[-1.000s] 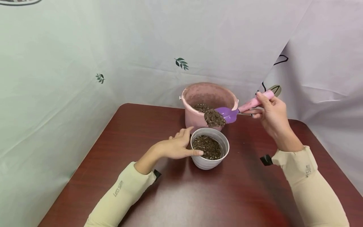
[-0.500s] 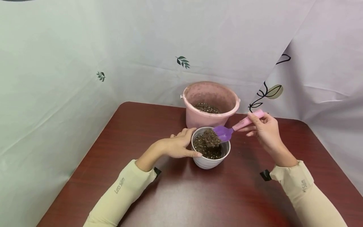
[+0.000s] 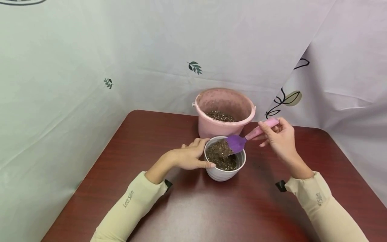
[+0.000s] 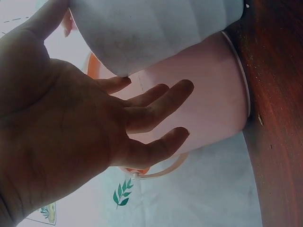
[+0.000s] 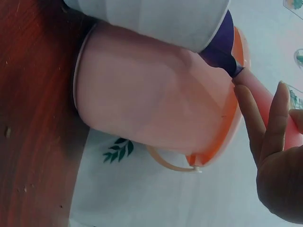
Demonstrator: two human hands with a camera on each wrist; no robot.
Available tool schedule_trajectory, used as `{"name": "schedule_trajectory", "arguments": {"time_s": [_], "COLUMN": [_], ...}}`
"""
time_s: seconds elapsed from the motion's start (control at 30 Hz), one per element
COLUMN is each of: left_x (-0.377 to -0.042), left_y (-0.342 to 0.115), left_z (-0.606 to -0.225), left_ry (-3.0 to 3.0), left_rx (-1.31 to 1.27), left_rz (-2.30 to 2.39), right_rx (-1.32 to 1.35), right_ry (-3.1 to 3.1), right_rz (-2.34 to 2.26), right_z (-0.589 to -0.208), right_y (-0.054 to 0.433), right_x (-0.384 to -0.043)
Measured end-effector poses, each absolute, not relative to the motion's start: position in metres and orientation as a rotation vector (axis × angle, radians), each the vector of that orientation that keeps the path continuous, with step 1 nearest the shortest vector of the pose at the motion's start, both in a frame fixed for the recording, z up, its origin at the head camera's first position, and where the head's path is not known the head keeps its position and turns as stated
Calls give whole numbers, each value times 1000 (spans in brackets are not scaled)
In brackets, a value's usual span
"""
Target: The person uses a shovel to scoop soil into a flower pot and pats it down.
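Note:
In the head view, my left hand holds the rim of a white flower pot between thumb and index finger. The other fingers spread loosely beside the pot in the left wrist view. My right hand pinches the pink handle of a small hand trowel. The purple blade is tilted down inside the pot, its tip hidden in the potting soil. Right behind stands a pink bucket with more soil in it.
The dark red-brown wooden table has its far edge just behind the bucket. White cloth with leaf prints hangs at the back and on both sides. Small crumbs of soil lie on the tabletop.
My right hand has brought the loaded trowel down and left from in front of the bucket into the pot, then turned the blade over, spilling soil there. The left hand stays at the pot.

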State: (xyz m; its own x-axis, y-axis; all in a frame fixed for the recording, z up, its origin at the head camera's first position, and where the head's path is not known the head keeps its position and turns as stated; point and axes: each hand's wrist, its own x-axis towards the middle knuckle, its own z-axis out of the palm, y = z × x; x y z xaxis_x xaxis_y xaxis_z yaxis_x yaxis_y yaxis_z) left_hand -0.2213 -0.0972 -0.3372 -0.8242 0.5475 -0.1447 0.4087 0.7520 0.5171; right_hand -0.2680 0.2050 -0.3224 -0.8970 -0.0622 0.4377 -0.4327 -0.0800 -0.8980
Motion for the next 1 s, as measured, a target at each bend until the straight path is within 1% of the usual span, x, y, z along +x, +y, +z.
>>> {"name": "schedule_trajectory", "arguments": {"time_s": [0.53, 0.77, 1.0], "left_x": [-221, -221, -222], "left_y": [-97, -97, -98], "left_z": [-338, -337, -337], "left_ry": [2676, 2674, 2679], "left_rx": [742, 739, 731], "left_rz": [662, 646, 635], "right_rx": [655, 837, 871], "right_ry": [-1929, -1812, -1788], "right_rz": [1803, 1797, 1822], "right_z": [-307, -301, -293], "right_y": [213, 219, 217], "right_x": [-261, -262, -261]}}
